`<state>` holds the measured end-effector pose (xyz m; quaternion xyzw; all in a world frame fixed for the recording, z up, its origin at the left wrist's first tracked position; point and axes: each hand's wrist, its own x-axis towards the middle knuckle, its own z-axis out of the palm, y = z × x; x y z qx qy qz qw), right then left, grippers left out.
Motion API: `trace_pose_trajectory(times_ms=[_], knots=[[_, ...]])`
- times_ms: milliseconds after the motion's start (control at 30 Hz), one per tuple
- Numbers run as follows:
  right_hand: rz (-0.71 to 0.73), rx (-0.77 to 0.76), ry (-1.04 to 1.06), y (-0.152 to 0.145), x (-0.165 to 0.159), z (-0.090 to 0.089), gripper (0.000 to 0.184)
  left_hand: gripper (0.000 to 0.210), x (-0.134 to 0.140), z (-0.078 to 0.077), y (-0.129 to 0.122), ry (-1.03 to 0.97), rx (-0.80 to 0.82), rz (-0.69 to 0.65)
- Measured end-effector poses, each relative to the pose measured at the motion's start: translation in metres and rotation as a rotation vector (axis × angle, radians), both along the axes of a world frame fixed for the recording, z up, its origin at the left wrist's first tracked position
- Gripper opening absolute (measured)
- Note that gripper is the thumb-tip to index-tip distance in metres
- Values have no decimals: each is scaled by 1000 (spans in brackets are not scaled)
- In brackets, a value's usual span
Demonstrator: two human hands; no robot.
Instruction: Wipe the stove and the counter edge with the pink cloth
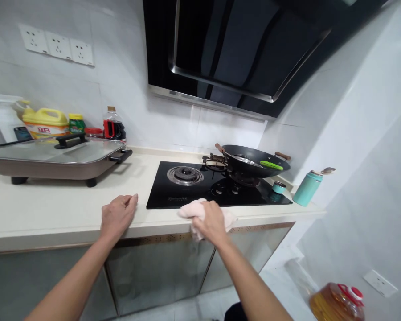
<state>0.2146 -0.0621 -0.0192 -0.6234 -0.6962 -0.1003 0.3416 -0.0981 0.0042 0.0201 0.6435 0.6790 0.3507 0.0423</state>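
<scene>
gripping a pale pink cloth [192, 209], the right hand [213, 223] has it over the front edge of the counter [67, 203], by the black cooktop [203, 189]; the left hand [117, 216] is curled near the cooktop's corner, whether clenched or loose i cannot tell

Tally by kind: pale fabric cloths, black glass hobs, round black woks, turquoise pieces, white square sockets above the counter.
Pale pink fabric cloth, in the right hand: 1
Black glass hob: 1
Round black wok: 1
Turquoise pieces, cylindrical bottle and small round cup-like piece: 2
White square sockets, left one, middle one, right one: 3
Total: 8
</scene>
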Motion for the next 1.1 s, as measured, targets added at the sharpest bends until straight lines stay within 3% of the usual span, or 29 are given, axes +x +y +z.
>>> trace_pose_trajectory(times_ms=[200,367,467,533,600,733,833,967,1100], knots=[[300,-42,127,4,-95,7,53,53,-2,-4,3,44,54,-3],[501,-266,597,-4,-129,23,35,51,-2,-4,-1,8,102,4],[616,-299,923,9,-129,26,35,51,-4,-6,-1,27,129,16],[584,-276,1053,28,-115,27,45,52,-4,-7,0,59,131,13],[444,-217,995,48,-87,30,52,53,-4,-8,0,74,138,4],[186,-96,756,70,-2,29,33,53,-3,-8,-2,62,142,-3],[83,-72,687,61,57,20,27,52,-2,-8,-4,65,134,-16],[48,-33,607,39,106,6,32,45,-3,-11,-7,82,166,-69],[-92,44,287,37,143,-4,36,34,15,-6,-9,120,229,-145]])
